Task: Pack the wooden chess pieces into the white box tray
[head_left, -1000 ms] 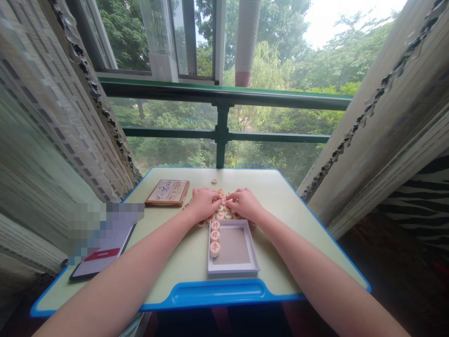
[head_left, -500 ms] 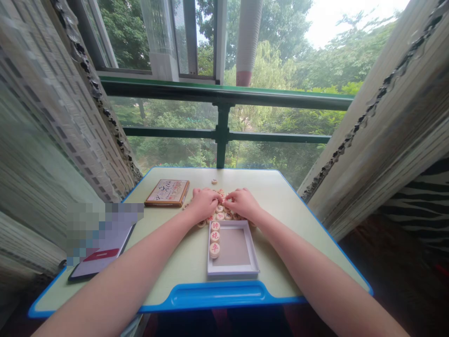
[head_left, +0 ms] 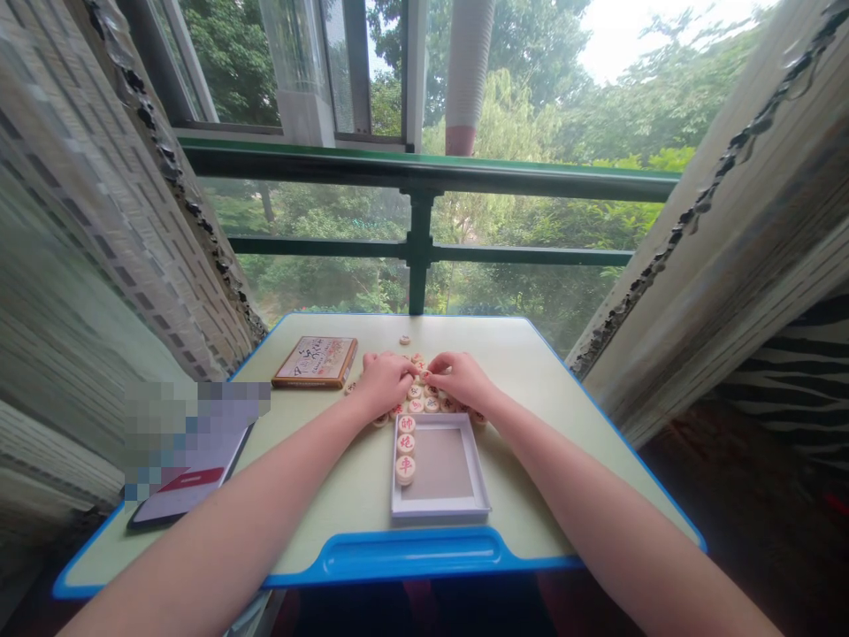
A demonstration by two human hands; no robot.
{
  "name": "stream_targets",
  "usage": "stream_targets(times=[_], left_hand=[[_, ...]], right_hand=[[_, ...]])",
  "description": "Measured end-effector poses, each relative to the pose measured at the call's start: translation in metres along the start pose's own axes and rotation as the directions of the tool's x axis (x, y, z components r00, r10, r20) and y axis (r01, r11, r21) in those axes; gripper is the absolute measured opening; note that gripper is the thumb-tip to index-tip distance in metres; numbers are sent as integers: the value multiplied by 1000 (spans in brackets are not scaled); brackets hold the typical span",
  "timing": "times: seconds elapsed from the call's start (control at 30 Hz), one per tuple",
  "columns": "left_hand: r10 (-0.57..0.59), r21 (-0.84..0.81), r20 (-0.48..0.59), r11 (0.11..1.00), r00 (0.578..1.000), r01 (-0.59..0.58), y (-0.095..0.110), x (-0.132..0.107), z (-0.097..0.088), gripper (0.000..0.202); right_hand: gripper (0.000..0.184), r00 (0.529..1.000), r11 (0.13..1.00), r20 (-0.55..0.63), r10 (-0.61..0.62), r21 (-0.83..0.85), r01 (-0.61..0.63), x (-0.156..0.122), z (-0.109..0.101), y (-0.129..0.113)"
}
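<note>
Round wooden xiangqi pieces [head_left: 416, 406] with red and dark characters lie in a loose heap in the middle of the table. My left hand [head_left: 386, 382] rests over the heap's left side, its fingers curled together; whatever is between them is hidden. From the right, my right hand [head_left: 461, 379] pinches a red-marked xiangqi piece [head_left: 425, 376] between thumb and fingertips. Just in front of the heap is a shallow white box tray [head_left: 483, 478]. Down its left side stands a column of red-character pieces, with a character piece [head_left: 406, 467] nearest me.
A decorated box lid [head_left: 315, 363] lies at the back left. One loose piece [head_left: 404, 340] sits beyond the hands. A phone or tablet [head_left: 192, 478], partly pixelated, rests on the left. The table [head_left: 563, 460] has a blue rim and front groove; curtains flank it.
My right fingertips have shifted slightly and are drawn together on a red-marked piece. My left hand stays nearly in place. The column in the tray is unchanged.
</note>
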State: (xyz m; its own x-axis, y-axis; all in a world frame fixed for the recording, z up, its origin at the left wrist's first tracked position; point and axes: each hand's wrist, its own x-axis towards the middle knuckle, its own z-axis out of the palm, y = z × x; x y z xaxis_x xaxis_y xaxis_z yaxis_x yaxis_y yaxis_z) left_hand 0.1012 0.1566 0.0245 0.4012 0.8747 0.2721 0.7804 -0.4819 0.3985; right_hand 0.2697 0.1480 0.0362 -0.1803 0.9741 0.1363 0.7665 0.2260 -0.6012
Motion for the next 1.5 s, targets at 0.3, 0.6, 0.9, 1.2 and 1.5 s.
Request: stream_targets(times=[0.3, 0.6, 0.9, 1.2, 1.5], left_hand=[[26, -39, -58, 999, 998, -28, 1, -2, -4, 28], [25, -99, -92, 995, 995, -34, 4, -5, -10, 21], [30, -126, -103, 991, 994, -43, 5, -10, -14, 21], [76, -113, -76, 990, 994, -84, 9, -18, -21, 23], [116, -142, -56, 982, 992, -123, 13, -28, -34, 27]], right_hand=[[20, 999, 959, 19, 38, 280, -42, -3, -5, -3], [22, 997, 974, 12, -72, 217, 68, -9, -12, -2], [20, 966, 969, -86, -245, 22, 247, -11, -11, 0], [20, 950, 951, -45, -308, 12, 309, -21, -19, -5], [21, 953, 953, -37, -301, 11, 302, -33, -25, -13]])
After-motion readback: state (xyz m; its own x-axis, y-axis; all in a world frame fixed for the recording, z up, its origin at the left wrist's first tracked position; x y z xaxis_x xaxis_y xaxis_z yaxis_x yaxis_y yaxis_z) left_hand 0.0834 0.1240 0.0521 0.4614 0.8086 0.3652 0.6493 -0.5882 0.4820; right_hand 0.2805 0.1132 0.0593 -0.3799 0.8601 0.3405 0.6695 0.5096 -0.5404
